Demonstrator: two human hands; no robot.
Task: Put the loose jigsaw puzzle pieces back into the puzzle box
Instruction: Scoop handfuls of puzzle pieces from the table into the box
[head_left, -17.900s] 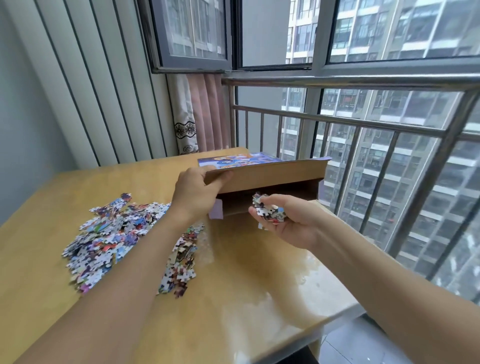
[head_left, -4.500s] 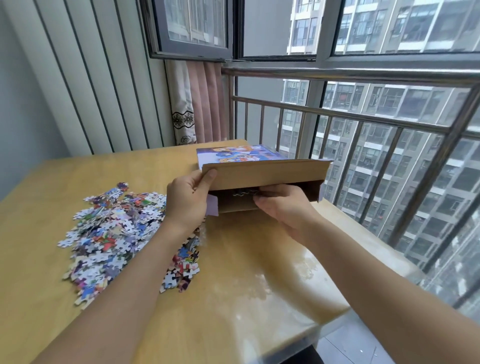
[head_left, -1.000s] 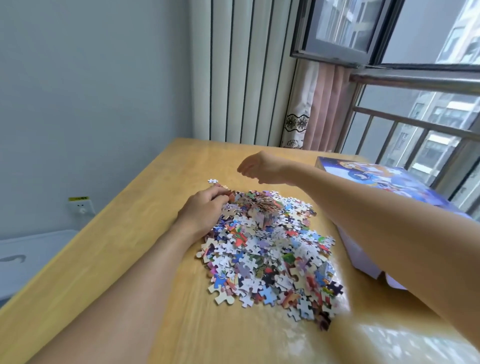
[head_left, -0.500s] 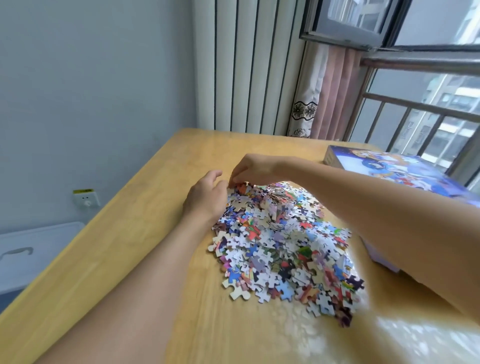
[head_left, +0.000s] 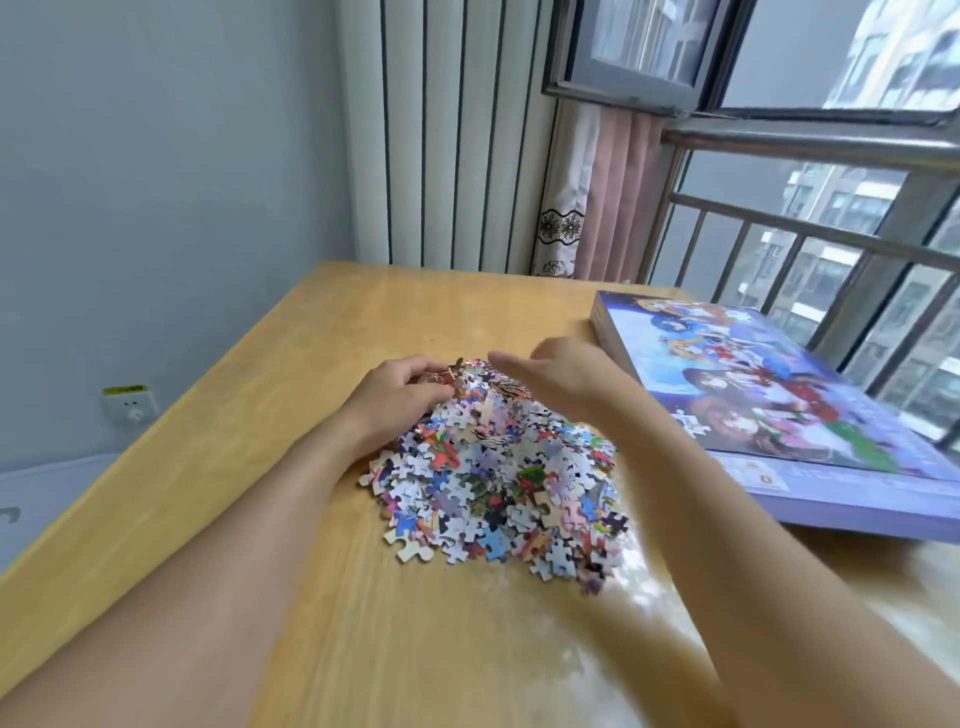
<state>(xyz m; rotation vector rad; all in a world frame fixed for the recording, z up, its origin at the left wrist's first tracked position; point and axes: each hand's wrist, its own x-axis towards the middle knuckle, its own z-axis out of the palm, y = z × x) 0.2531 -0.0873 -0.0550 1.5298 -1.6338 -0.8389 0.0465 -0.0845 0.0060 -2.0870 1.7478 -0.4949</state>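
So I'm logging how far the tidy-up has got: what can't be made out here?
- Puzzle box, head view: its opening faces away and the right edge cuts it off, so the contents are unseen.
- Left hand and right hand: their fingertips sink into the puzzle pieces, so the grip is unclear.
- Motion blur hides the piece count.

Both hands (head_left: 400, 395) now gathering pieces (head_left: 498, 478)

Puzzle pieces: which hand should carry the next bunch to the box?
Probably the right hand. It rests on the far side of the pile of puzzle pieces, nearer the puzzle box, which lies on its side of the table. The left hand scoops from the pile's other edge.
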